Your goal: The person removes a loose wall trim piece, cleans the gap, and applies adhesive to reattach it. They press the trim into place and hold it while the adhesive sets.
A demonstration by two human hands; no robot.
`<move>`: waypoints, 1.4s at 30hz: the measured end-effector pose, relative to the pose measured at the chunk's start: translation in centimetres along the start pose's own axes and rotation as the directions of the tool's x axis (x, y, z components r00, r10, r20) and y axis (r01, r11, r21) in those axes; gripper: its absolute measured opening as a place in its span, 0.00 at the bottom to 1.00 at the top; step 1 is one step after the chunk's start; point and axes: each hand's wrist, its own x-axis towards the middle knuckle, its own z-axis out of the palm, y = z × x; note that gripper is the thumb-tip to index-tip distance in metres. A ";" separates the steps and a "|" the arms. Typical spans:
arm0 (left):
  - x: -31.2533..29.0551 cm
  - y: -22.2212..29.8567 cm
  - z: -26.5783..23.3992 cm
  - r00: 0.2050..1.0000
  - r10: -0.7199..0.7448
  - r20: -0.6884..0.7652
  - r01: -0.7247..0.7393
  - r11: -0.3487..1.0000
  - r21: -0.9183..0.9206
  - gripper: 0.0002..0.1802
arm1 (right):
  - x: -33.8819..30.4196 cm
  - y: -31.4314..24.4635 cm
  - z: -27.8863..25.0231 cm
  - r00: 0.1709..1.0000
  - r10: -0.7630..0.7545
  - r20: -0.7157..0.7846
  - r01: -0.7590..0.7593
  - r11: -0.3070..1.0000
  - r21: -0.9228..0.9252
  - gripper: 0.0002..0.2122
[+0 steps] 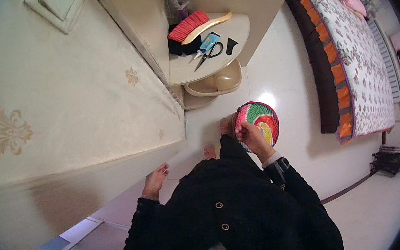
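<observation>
My left hand (155, 181) hangs beside the patterned cream wall, fingers stretched out and holding nothing. My right hand (253, 137) is closed, its fingers curled in front of a round, multicoloured knitted seat cover (264, 114). Whether it touches the cover or holds something small cannot be made out. Ahead, a rounded corner shelf (181, 72) bears a red-bristled brush (193, 27) with a wooden handle. Black-handled scissors (210, 55), a blue and white tube (209, 42), a small black wedge-shaped piece (231, 45) and a black cloth (183, 46) lie around it.
Under the shelf sits a beige plastic basin (217, 83). A bed (356, 56) with a flowered cover and orange frill stands at the right. My bare feet (225, 126) are on the pale tiled floor (297, 163), close to the round cover.
</observation>
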 end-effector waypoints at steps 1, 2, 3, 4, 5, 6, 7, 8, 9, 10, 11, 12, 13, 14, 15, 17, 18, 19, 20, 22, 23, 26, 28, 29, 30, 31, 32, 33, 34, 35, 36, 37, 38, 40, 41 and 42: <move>-0.2 -0.3 0.1 1.000 0.023 -0.017 -0.023 1.000 -0.014 0.13 | 0.5 -0.5 0.1 1.000 0.011 0.008 -0.011 1.000 -0.020 0.12; -0.2 -0.6 0.3 0.995 0.096 -0.025 -0.092 0.990 0.111 0.15 | 1.2 -1.0 0.3 1.000 0.019 0.023 -0.019 0.999 -0.038 0.12; -0.3 -0.7 0.4 0.993 0.106 -0.058 -0.099 0.989 0.112 0.16 | 2.0 -1.5 0.7 0.998 0.013 0.055 -0.011 0.999 -0.043 0.12; -0.5 -1.0 0.6 0.989 0.117 -0.086 -0.107 0.988 0.115 0.17 | 2.8 -1.9 1.3 0.998 0.021 0.056 -0.016 0.997 -0.077 0.13; -0.4 -1.2 1.0 0.985 0.097 -0.141 -0.089 0.994 0.063 0.18 | 3.6 -2.3 1.8 0.997 0.020 0.070 -0.013 0.995 -0.103 0.13; -0.4 -1.5 1.3 0.980 0.128 -0.152 -0.115 0.989 0.092 0.17 | 4.4 -2.9 2.3 0.996 0.031 0.084 -0.021 0.993 -0.119 0.13; -0.3 -1.6 1.6 0.977 0.141 -0.162 -0.128 0.988 0.091 0.17 | 5.3 -3.4 2.9 0.991 0.051 0.120 -0.031 0.986 -0.165 0.13; -0.4 -1.9 1.8 0.974 0.158 -0.161 -0.147 0.986 0.076 0.17 | 6.2 -4.0 3.5 0.984 0.085 0.156 -0.053 0.979 -0.199 0.13; -0.5 -2.2 2.0 0.974 0.163 -0.159 -0.164 0.986 0.010 0.17 | 7.1 -4.5 4.1 0.980 0.129 0.155 -0.091 0.970 -0.227 0.13; -0.6 -2.6 2.2 0.970 0.203 -0.137 -0.203 0.979 0.010 0.17 | 8.0 -5.0 4.7 0.977 0.120 0.175 -0.067 0.958 -0.280 0.14; -0.8 -3.1 2.4 0.965 0.234 -0.115 -0.240 0.970 -0.043 0.18 | 8.8 -5.3 5.3 0.973 0.155 0.170 -0.087 0.931 -0.354 0.14; -0.8 -3.6 2.5 0.963 0.232 -0.134 -0.253 0.953 -0.167 0.18 | 9.7 -5.6 5.9 0.966 0.187 0.176 -0.100 0.906 -0.412 0.14; -0.8 -4.2 2.7 0.944 0.309 -0.117 -0.314 0.949 -0.028 0.19 | 10.5 -5.9 6.6 0.950 0.220 0.219 -0.106 0.893 -0.438 0.14; -0.7 -4.8 2.8 0.927 0.349 -0.136 -0.347 0.937 0.040 0.20 | 11.2 -6.0 7.3 0.934 0.264 0.240 -0.134 0.884 -0.448 0.14; -0.3 -5.2 2.9 0.896 0.433 -0.101 -0.429 0.901 0.065 0.20 | 11.9 -6.1 8.0 0.911 0.251 0.326 0.042 0.733 -0.679 0.14; 0.2 -6.2 2.7 0.827 0.560 -0.040 -0.546 0.819 0.174 0.21 | 13.3 -6.1 9.2 0.899 0.358 0.253 -0.081 0.704 -0.706 0.16; 0.6 -6.7 2.8 0.836 0.541 -0.096 -0.534 0.841 0.088 0.21 | 13.8 -6.0 9.5 0.879 0.398 0.261 -0.071 0.650 -0.756 0.17; 1.0 -7.2 3.0 0.844 0.514 -0.153 -0.521 0.854 -0.005 0.22 | 14.6 -6.1 9.8 0.844 0.491 0.216 -0.152 0.606 -0.781 0.16; 1.4 -7.4 3.2 0.825 0.534 -0.187 -0.558 0.822 -0.113 0.22 | 15.1 -5.9 9.6 0.794 0.526 0.306 -0.080 0.590 -0.804 0.16; 1.9 -8.6 4.5 0.783 0.489 -0.385 -0.570 0.812 -0.126 0.21 | 16.8 -5.9 9.0 0.672 0.668 0.320 -0.014 0.444 -0.896 0.14; 2.0 -9.4 5.3 0.751 0.504 -0.426 -0.605 0.784 -0.138 0.18 | 17.8 -5.7 8.3 0.600 0.749 0.281 -0.048 0.384 -0.922 0.13; 3.2 -12.8 9.3 0.663 0.433 -0.611 -0.653 0.733 -0.190 0.19 | 20.3 -4.9 5.6 0.539 0.841 0.041 -0.079 0.099 -0.992 0.12; 5.5 -15.7 11.8 0.706 0.344 -0.619 -0.602 0.752 -0.269 0.19 | 22.2 -4.5 3.0 0.447 0.893 0.054 -0.071 0.096 -0.993 0.13; 6.7 -16.9 12.4 0.764 0.207 -0.612 -0.518 0.762 -0.388 0.20 | 22.9 -4.1 2.1 0.420 0.906 0.049 -0.067 0.084 -0.994 0.14; 8.2 -19.0 13.3 0.795 0.222 -0.564 -0.480 0.800 -0.360 0.19 | 23.8 -3.7 0.6 0.390 0.917 0.088 -0.111 0.142 -0.984 0.15; 10.0 -20.7 13.6 0.838 0.180 -0.515 -0.438 0.784 -0.441 0.20 | 24.5 -3.2 -0.9 0.372 0.920 0.120 -0.154 0.189 -0.970 0.16; 11.5 -22.5 13.8 0.865 0.151 -0.478 -0.393 0.797 -0.458 0.22 | 25.2 -2.4 -2.0 0.356 0.921 0.160 -0.193 0.240 -0.951 0.17; 13.2 -24.5 14.0 0.874 0.166 -0.456 -0.371 0.835 -0.406 0.24 | 26.1 -1.3 -3.1 0.275 0.896 0.347 0.057 0.345 -0.937 0.18; 14.7 -26.7 14.0 0.873 0.170 -0.458 -0.357 0.861 -0.361 0.25 | 26.9 -0.2 -4.3 0.149 0.854 0.499 0.287 0.446 -0.848 0.20; 16.6 -28.3 13.7 0.867 0.198 -0.456 -0.357 0.886 -0.295 0.25 | 28.1 0.4 -5.3 0.098 0.858 0.505 0.332 0.450 -0.829 0.21; 18.1 -30.0 13.8 0.853 0.264 -0.450 -0.360 0.922 -0.141 0.26 | 29.3 1.0 -6.1 0.077 0.892 0.445 0.221 0.420 -0.880 0.22; 19.4 -31.4 12.8 0.857 0.311 -0.410 -0.329 0.944 0.028 0.26 | 29.8 1.8 -7.4 0.108 0.959 0.263 -0.089 0.273 -0.958 0.23; 20.6 -32.5 12.0 0.858 0.358 -0.368 -0.303 0.932 0.199 0.26 | 30.9 3.1 -7.9 0.148 0.949 0.277 0.097 0.265 -0.959 0.23; 23.0 -34.2 11.3 0.877 0.431 -0.212 -0.176 0.699 0.693 0.25 | 32.9 5.1 -9.0 0.179 0.959 0.219 0.213 0.180 -0.960 0.19; 24.4 -34.6 11.1 0.902 0.421 -0.098 -0.039 0.304 0.952 0.25 | 33.9 6.0 -9.4 0.188 0.973 0.137 0.146 0.111 -0.983 0.16; 25.6 -34.9 11.3 0.815 0.483 -0.322 -0.068 0.630 0.773 0.24 | 35.1 6.8 -9.6 0.250 0.968 -0.009 0.079 -0.030 -0.996 0.13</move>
